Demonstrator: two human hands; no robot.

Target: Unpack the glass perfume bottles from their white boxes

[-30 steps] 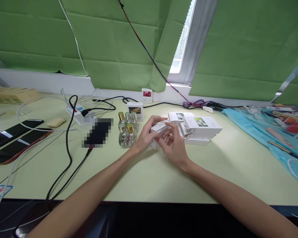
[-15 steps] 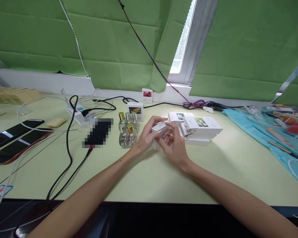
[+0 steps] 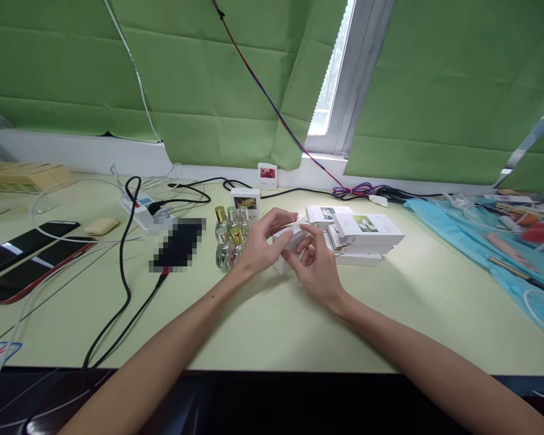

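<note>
Between my two hands a small white box stands on the table, its top partly covered by fingers. My left hand grips it from the left, the thumb lying over the top. From the right, my right hand holds the same box with thumb and fingers bent round it. Small glass bottles with gold and silver caps are grouped left of my left hand. Beyond my right hand lies a stack of flat white boxes with flower pictures.
Behind the bottles stands a white picture box; another small box leans at the wall. Phones, a power strip and black cables occupy the left. A blue sheet with clutter covers the right edge.
My left hand has shifted slightly left, and its thumb now lies higher across the box top. My right hand has hardly moved.
</note>
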